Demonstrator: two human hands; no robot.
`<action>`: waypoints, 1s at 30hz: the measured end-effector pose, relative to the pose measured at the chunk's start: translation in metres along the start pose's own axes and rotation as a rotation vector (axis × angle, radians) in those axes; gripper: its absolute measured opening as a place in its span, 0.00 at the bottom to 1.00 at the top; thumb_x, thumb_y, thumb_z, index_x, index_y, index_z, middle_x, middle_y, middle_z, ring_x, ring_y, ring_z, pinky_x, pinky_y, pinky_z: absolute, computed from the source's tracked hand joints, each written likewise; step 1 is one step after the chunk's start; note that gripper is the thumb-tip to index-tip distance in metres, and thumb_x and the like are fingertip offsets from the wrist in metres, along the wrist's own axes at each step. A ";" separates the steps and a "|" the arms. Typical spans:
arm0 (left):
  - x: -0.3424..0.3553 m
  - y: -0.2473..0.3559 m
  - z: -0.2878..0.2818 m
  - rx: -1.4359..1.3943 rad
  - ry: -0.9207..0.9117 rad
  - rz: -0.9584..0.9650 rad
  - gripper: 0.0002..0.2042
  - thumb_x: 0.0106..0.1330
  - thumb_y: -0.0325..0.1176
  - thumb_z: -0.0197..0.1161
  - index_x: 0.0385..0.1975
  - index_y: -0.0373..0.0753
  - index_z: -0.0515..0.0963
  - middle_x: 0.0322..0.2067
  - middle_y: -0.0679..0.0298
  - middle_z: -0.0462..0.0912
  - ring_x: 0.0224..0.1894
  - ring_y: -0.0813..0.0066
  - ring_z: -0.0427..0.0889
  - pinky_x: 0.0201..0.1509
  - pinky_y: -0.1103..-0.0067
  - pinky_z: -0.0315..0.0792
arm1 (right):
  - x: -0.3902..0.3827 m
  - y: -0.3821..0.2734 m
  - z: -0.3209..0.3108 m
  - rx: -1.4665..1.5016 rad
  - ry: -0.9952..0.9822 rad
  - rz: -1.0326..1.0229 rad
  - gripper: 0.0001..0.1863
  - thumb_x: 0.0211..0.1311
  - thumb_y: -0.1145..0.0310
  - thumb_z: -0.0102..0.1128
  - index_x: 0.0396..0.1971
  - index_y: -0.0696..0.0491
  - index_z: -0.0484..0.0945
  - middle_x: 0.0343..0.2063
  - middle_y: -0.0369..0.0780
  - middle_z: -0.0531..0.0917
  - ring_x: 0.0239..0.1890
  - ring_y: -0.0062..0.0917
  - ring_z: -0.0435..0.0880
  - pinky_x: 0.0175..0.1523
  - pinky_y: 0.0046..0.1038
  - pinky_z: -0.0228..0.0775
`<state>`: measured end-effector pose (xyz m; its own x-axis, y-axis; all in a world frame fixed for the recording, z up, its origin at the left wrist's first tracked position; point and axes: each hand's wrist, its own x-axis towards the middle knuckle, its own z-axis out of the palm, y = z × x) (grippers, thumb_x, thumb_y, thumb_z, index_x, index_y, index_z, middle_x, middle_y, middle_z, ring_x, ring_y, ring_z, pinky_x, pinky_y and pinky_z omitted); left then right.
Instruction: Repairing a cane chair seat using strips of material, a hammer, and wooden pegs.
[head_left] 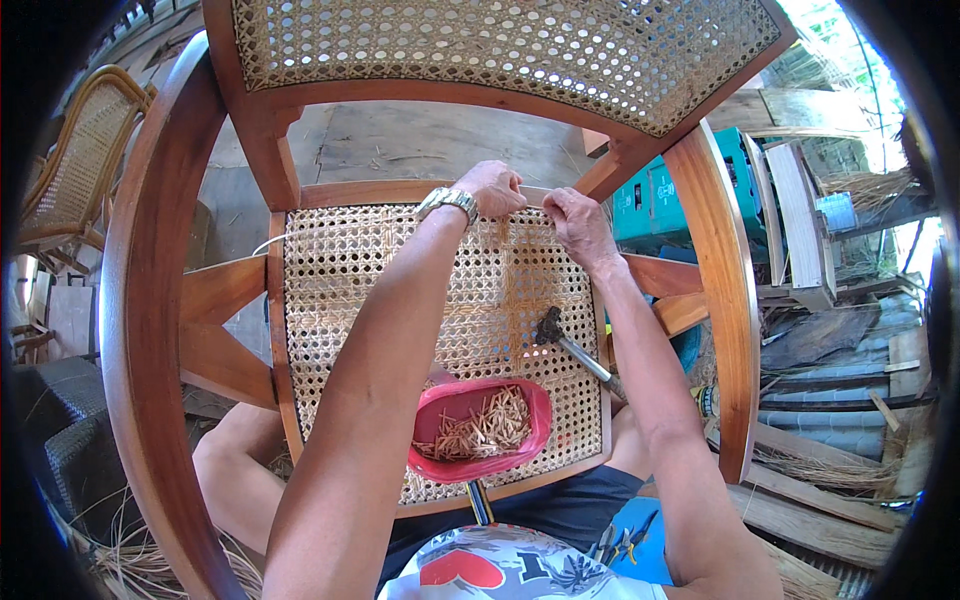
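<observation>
Tan open-weave cane (480, 320) spans the reddish-brown seat frame (278, 320).

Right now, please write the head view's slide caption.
Left hand and right hand at the far edge of a cane seat, beyond a hammer and red tub of sticks.

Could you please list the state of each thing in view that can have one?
Cane seat: woven across
Left hand: fingers curled, at the seat's far edge
Right hand: fingers pinched, at that edge; anything held unclear
Watch: fastened on left wrist
Red container: open, partly filled
Wooden pegs: loose inside it
Hammer: lying on the seat
</observation>
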<state>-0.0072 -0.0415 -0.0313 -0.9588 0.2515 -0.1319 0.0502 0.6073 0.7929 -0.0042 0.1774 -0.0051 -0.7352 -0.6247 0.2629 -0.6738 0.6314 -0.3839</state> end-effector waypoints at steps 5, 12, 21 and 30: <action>-0.001 -0.002 0.000 -0.021 0.048 0.050 0.14 0.56 0.39 0.65 0.27 0.30 0.85 0.59 0.53 0.83 0.46 0.63 0.87 0.48 0.72 0.79 | 0.003 -0.011 0.010 -0.170 -0.018 0.003 0.02 0.62 0.76 0.56 0.33 0.54 0.77 0.33 0.46 0.82 0.40 0.43 0.84 0.47 0.41 0.77; 0.007 0.013 0.004 -0.023 -0.037 0.015 0.20 0.59 0.49 0.69 0.27 0.33 0.87 0.62 0.52 0.81 0.49 0.65 0.87 0.50 0.74 0.78 | -0.011 0.011 -0.012 -0.063 -0.069 -0.009 0.13 0.66 0.74 0.57 0.49 0.55 0.78 0.42 0.45 0.82 0.48 0.43 0.83 0.52 0.38 0.77; -0.006 0.024 -0.005 0.002 -0.052 -0.097 0.20 0.57 0.50 0.71 0.22 0.34 0.84 0.62 0.52 0.80 0.50 0.62 0.86 0.48 0.72 0.79 | -0.216 -0.110 -0.077 0.160 -0.044 0.407 0.24 0.59 0.73 0.69 0.55 0.59 0.73 0.40 0.47 0.75 0.47 0.43 0.77 0.55 0.40 0.71; -0.002 0.011 0.012 0.058 0.052 -0.063 0.19 0.61 0.50 0.68 0.27 0.37 0.84 0.30 0.59 0.88 0.34 0.67 0.84 0.44 0.71 0.78 | -0.263 -0.086 -0.056 -0.182 -0.121 0.421 0.12 0.65 0.68 0.64 0.42 0.56 0.72 0.39 0.45 0.75 0.44 0.44 0.76 0.50 0.44 0.68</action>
<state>-0.0011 -0.0266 -0.0290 -0.9737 0.1734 -0.1480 0.0045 0.6639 0.7478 0.2431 0.3126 0.0083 -0.9406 -0.3393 0.0087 -0.3288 0.9046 -0.2712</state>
